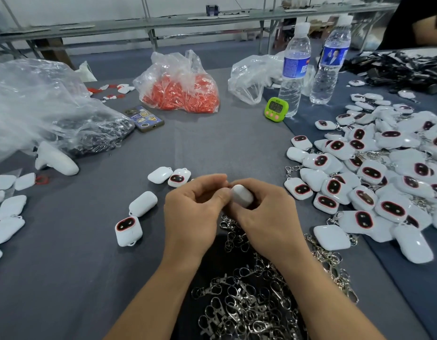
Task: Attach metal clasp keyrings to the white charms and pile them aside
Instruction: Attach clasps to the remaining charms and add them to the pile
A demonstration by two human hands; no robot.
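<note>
At the middle of the counter [224, 148], near edge: both hands meet above the grey cloth. Right hand [266, 212] has its fingers curled round a white charm [242, 196], plain side up, tilted. Left hand [195, 204] has curled fingers, with thumb and fingertips pinching the charm's upper-left end. Whether a clasp sits between them: cannot tell, hidden by the fingers.

Heap of metal clasp keyrings [249, 303] lies directly below and between the forearms, on a dark patch. Pile of charms with clasps [384, 173] spreads over the right side, most face up with red-rimmed dark ovals. Loose charms [142, 203] lie scattered just left of the hands.

Farther back: green timer [276, 107] just beside two water bottles [294, 67], a clear bag of orange pieces [180, 92], a phone [145, 118].
</note>
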